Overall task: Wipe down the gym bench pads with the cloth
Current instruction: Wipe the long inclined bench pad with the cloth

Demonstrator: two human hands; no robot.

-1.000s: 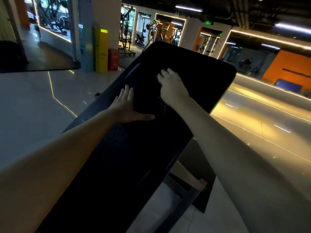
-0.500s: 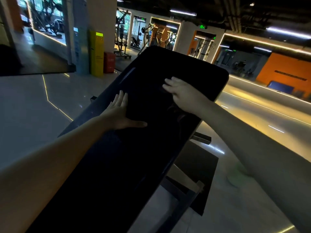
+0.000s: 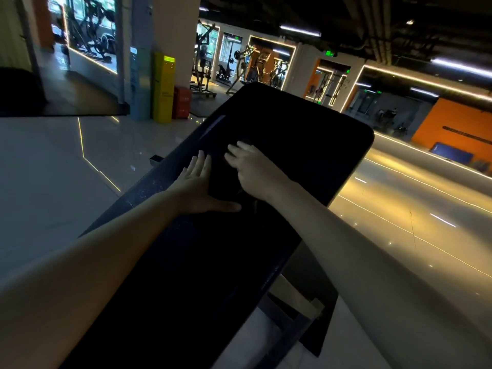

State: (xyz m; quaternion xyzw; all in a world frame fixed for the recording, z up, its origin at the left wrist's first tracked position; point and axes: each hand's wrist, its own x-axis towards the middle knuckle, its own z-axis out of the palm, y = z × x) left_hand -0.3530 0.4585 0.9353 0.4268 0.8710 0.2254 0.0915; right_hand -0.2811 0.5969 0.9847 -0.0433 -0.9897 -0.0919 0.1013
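A long black bench pad [image 3: 306, 145] slopes away from me through the middle of the view. My left hand [image 3: 197, 187] lies flat on its left side, fingers straight and thumb spread to the right. My right hand [image 3: 253, 169] presses down on the pad just right of the left hand, its fingers pointing left. Under and beside it is a dark cloth [image 3: 225, 182], which is hard to tell apart from the black pad in the dim light.
The bench's grey metal frame [image 3: 290, 323] shows under the pad at lower right, on a dark mat. A yellow cabinet [image 3: 163, 86] and a red box [image 3: 182, 102] stand by a pillar beyond. Gym machines [image 3: 239, 67] fill the back, and pale floor lies on both sides.
My right hand has slid left across the pad and now sits close to my left hand. My left hand has stayed flat in the same place.
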